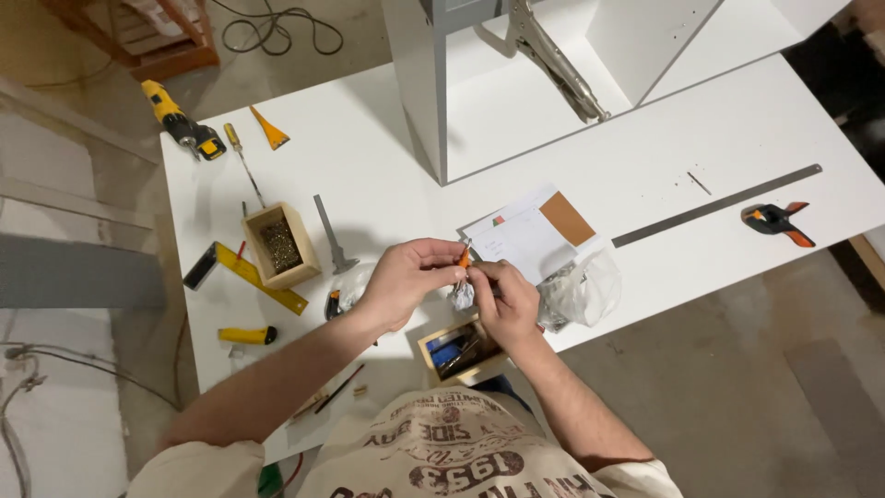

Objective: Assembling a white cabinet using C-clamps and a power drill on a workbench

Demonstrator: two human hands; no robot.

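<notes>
Seemingly midway, in the head view both hands meet at six o'clock over the white bench (369,166): the left hand (406,277) pinches shut on a small orange-tipped piece (464,261), the right hand (505,300) closes around a small clear plastic bag (461,295) just beneath it. Whether anything is already fitted to the white cabinet panel (516,101) at twelve o'clock I cannot tell. Counted: two open wooden boxes, one long steel ruler (716,205), one orange spring clamp (777,221).

White table (387,175) – yellow-black drill (182,121), orange scraper (269,130), yellow ruler (260,278), orange-black clamp (776,221)
</notes>
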